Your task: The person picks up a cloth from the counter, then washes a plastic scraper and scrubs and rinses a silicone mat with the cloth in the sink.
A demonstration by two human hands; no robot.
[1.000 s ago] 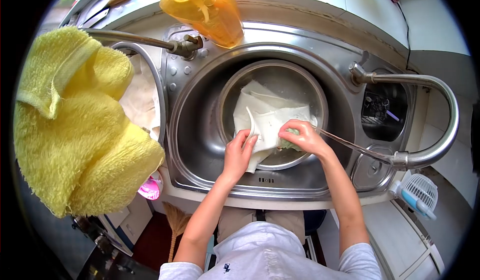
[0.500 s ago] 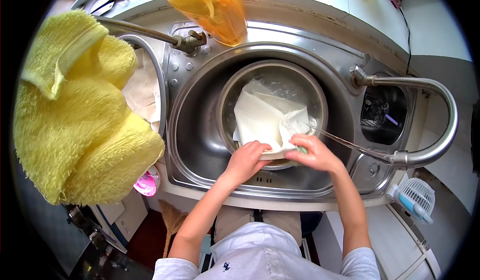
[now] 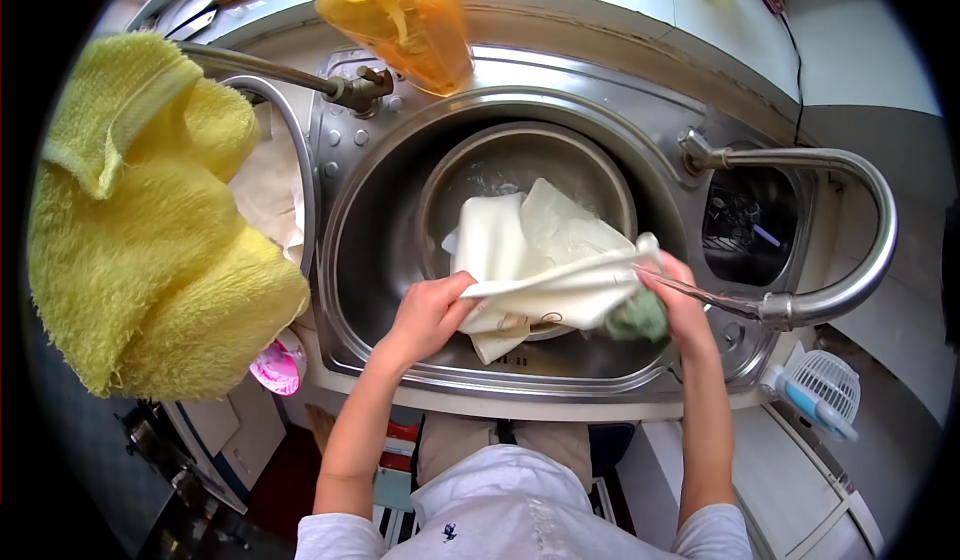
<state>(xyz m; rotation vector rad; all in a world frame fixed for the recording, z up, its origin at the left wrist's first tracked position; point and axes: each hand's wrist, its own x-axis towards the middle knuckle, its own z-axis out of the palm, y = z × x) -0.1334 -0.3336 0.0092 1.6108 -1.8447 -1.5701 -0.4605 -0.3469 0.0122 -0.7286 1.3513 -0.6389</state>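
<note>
A wet white cloth [image 3: 492, 238] with a small printed mark near its lower edge is stretched between my two hands over a round metal basin [image 3: 440, 175]. My left hand [image 3: 430, 315] pinches the cloth's left end. At the other end, the fingers of my right hand [image 3: 680, 305] are closed on it near the tap's mouth. A soft green wad [image 3: 638, 318], perhaps a scrubbing cloth, hangs under my right hand; its kind is not certain. Water from the curved tap [image 3: 885, 230] runs toward the cloth. Part of the cloth rests inside the basin.
The basin stands in a steel sink [image 3: 375, 280]. An orange bottle [image 3: 410, 30] is on the back rim. At the left hangs a yellow towel [image 3: 160, 220], beside a second metal tap [image 3: 355, 88]. A small fan [image 3: 820, 390] is at the right.
My hands have moved apart, left hand leftward, right hand rightward, pulling the cloth's edge wide and up toward me. The green wad shows more now. The whole view has shifted slightly.
</note>
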